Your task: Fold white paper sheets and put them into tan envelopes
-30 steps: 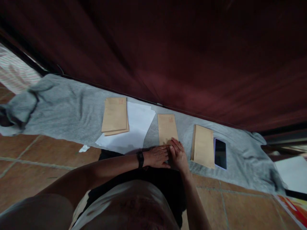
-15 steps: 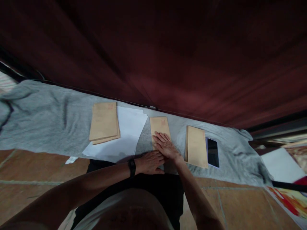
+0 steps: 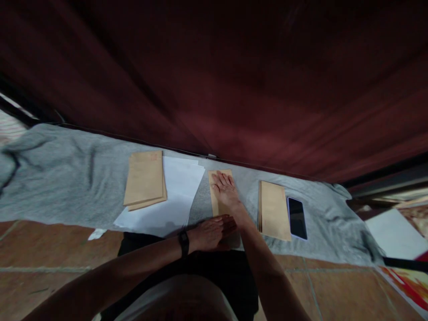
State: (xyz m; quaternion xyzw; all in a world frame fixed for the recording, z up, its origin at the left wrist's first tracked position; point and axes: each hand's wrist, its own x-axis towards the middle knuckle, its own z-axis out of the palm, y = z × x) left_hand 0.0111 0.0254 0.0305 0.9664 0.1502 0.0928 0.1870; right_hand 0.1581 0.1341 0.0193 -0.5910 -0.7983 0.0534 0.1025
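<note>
A brown paper envelope (image 3: 219, 208) lies upright to me on the grey cloth, in the middle. My right hand (image 3: 225, 189) rests flat on its upper part, fingers stretched out, palm down. At the envelope's near end lies my left hand (image 3: 210, 232), also flat with fingers extended, a dark band on its wrist. My right forearm partly hides the left fingertips. To the left, a small stack of brown envelopes (image 3: 144, 178) sits over white paper sheets (image 3: 182, 187). Another stack of brown envelopes (image 3: 274, 209) is at the right.
A phone (image 3: 297, 217) with a dark screen lies just right of the right-hand stack. The grey cloth (image 3: 76, 178) covers a long narrow surface. Dark red fabric (image 3: 234, 89) rises along its far edge. Tiled floor (image 3: 43, 249) shows below.
My right hand has slid up the envelope, away from me, and now covers its upper part. My left hand stays at the near end. The whole view has shifted slightly.
</note>
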